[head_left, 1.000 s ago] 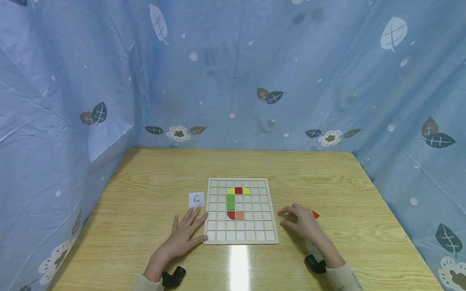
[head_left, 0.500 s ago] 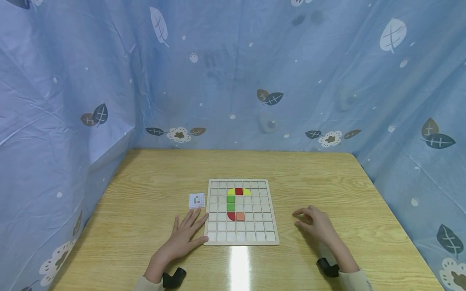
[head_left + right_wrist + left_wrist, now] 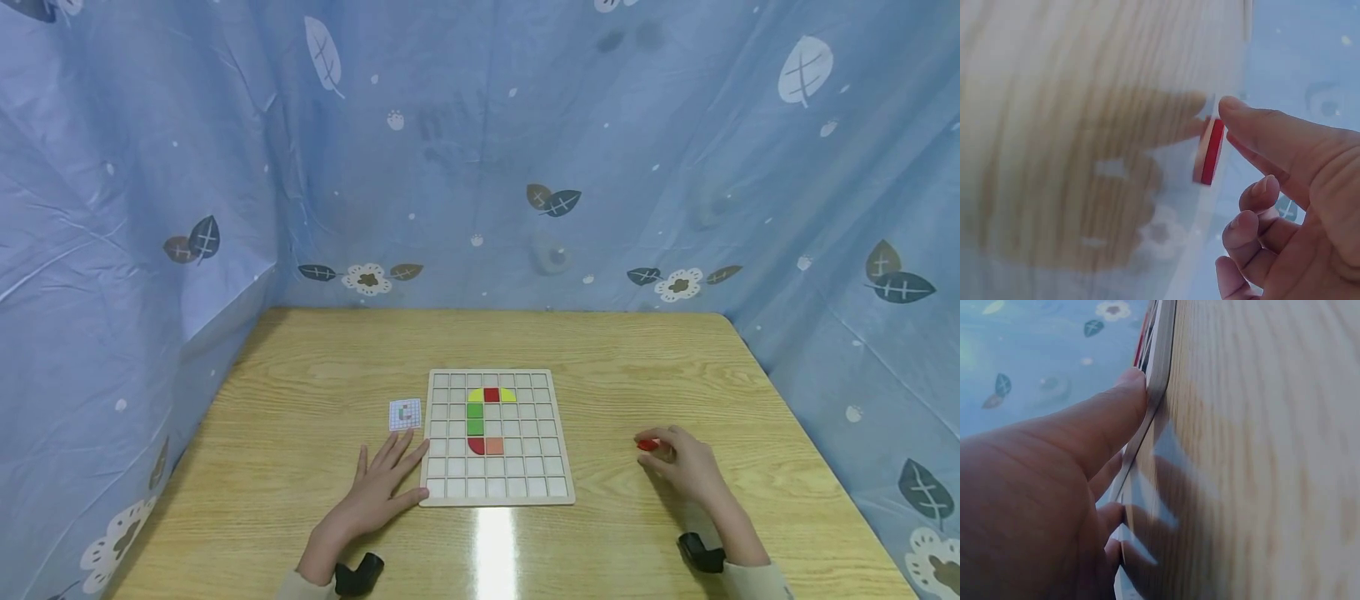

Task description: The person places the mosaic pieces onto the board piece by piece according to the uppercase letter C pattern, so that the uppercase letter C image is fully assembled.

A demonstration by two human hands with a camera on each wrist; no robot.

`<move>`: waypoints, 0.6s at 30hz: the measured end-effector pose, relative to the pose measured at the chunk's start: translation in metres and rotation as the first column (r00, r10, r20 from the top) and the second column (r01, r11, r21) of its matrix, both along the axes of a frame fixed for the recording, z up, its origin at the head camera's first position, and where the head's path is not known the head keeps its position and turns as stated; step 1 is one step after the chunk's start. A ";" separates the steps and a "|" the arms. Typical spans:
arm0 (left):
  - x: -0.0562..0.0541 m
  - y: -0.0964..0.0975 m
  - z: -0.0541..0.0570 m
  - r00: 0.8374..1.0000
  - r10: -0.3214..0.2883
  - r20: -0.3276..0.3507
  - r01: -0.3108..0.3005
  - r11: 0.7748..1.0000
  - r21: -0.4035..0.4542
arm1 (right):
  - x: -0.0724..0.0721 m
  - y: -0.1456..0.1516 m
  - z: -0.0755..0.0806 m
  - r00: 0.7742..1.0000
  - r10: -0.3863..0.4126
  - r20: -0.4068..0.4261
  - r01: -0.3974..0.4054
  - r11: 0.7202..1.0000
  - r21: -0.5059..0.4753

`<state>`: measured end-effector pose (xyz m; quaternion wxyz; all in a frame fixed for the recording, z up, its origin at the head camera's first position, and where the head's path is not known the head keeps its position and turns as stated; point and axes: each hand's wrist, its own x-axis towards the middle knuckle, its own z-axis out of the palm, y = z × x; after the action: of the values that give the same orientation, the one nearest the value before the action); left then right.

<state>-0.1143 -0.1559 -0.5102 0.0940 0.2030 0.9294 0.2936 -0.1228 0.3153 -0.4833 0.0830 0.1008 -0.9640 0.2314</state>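
A pale wooden grid board lies mid-table with red, yellow, green and orange tiles set in a C shape. My left hand lies spread at its left side, thumb and a fingertip on the edge. In the left wrist view the thumb rests against the board's rim. Right of the board, my right hand has thumb and index finger apart around a small red tile. The right wrist view shows this red tile low at the tabletop, right by the thumb tip.
A small printed card with a coloured grid pattern lies left of the board, just beyond my left fingertips. The wooden table ends at the back against a blue patterned curtain.
My right hand has moved right, away from the board, to the red tile, which shows again between thumb and index finger. The left hand and the board tiles stay put.
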 end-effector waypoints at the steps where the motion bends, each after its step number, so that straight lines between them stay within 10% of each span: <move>1: 0.000 0.000 0.000 1.000 0.001 0.000 -0.001 1.000 -0.001 | 0.000 0.002 0.000 1.000 -0.009 0.001 0.009 1.000 0.007; 18: 0.001 0.000 0.001 1.000 0.002 -0.005 -0.002 1.000 0.007 | -0.005 0.010 0.003 0.992 -0.087 0.089 0.084 0.995 0.046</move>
<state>-0.1137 -0.1555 -0.5092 0.0906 0.2034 0.9287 0.2967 -0.1275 0.3250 -0.4802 0.0466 0.0505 -0.9749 0.2116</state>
